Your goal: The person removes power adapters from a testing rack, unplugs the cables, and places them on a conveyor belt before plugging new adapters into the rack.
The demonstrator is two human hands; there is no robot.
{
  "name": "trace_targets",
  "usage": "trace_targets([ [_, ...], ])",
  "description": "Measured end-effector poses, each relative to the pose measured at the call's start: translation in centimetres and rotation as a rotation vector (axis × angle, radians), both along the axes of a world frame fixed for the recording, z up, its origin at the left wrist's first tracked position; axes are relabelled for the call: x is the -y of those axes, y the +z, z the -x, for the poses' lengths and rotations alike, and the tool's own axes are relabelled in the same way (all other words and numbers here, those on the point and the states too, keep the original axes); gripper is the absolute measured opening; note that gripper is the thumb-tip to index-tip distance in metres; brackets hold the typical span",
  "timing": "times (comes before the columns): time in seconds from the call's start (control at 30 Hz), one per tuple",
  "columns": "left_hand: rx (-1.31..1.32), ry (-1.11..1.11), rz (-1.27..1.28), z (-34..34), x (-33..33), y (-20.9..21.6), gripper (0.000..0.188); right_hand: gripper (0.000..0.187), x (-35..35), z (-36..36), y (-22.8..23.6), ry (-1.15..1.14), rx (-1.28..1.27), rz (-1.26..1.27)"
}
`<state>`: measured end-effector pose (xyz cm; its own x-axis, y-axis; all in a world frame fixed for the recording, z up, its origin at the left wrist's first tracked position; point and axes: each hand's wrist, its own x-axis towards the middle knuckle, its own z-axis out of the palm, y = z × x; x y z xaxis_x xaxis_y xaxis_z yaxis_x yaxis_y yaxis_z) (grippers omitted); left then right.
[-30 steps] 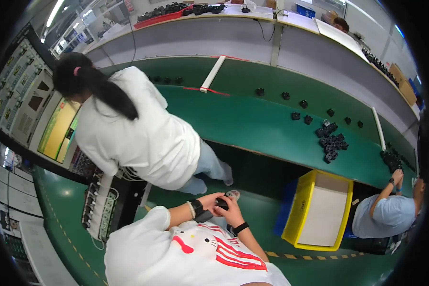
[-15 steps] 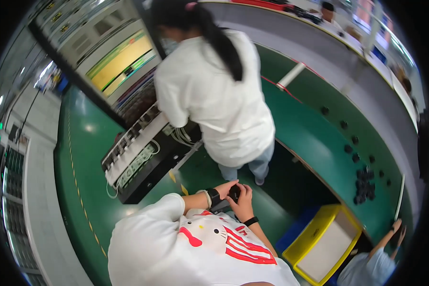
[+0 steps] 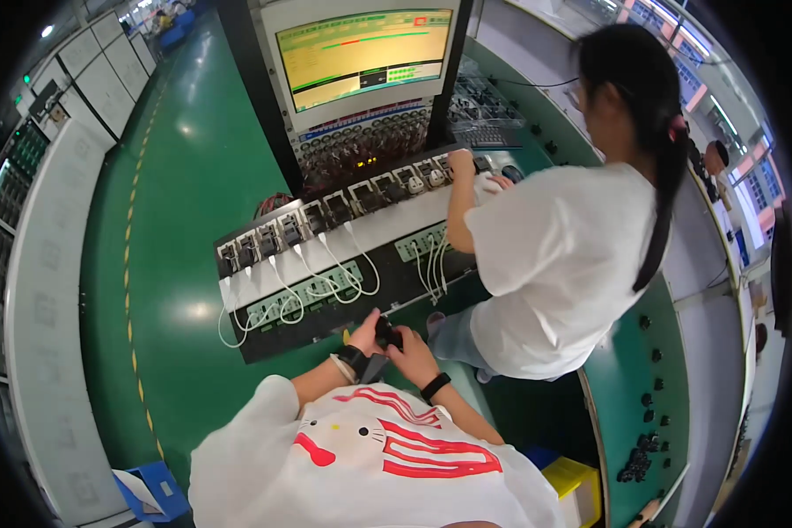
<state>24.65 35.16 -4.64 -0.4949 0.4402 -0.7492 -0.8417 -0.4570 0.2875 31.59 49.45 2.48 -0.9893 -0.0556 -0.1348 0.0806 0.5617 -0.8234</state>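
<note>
Close in front of my chest, both hands are closed round a small black block point(image 3: 385, 333), which looks like a power adapter, though its kind is not plain. My left hand point(image 3: 365, 334) grips its left side, and my right hand point(image 3: 411, 354) has its fingers on the right side. A dark grey piece point(image 3: 374, 368) shows below the hands; what it belongs to is hidden. Beyond them stands a test bench point(image 3: 282, 339) carrying a row of black adapters point(image 3: 337, 209) in sockets, with white cables running down to green power strips point(image 3: 304, 295).
A co-worker point(image 3: 554, 238) stands at my right, hands at the bench's far right end. A yellow-lit screen point(image 3: 365, 57) rises behind the bench. On the right, a green table point(image 3: 625, 387) holds black pieces; a yellow bin point(image 3: 576, 484) and a blue box point(image 3: 154, 493) sit low.
My view has swung so that the bench and screen now lie ahead, and the co-worker appears further right. Both hands still hold the black block in front of my chest.
</note>
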Motion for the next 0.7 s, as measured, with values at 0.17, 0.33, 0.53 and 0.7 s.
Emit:
trace_targets([
  [0.17,0.040,0.091,-0.157,5.6,4.1,4.1,0.036,0.046,3.3,7.2,1.9,0.034,0.050,0.006],
  [0.33,-0.006,0.163,-0.210,10.7,5.9,7.3,0.034,0.050,2.0,14.3,1.3,0.045,0.068,0.191],
  [0.53,-0.134,0.242,-0.323,14.7,8.6,6.2,0.035,0.043,-4.2,25.4,2.0,-0.393,0.147,1.325],
  [0.7,-0.086,0.386,-0.175,13.7,10.6,6.5,0.035,0.039,-7.9,31.6,-1.5,-0.434,0.155,1.315],
])
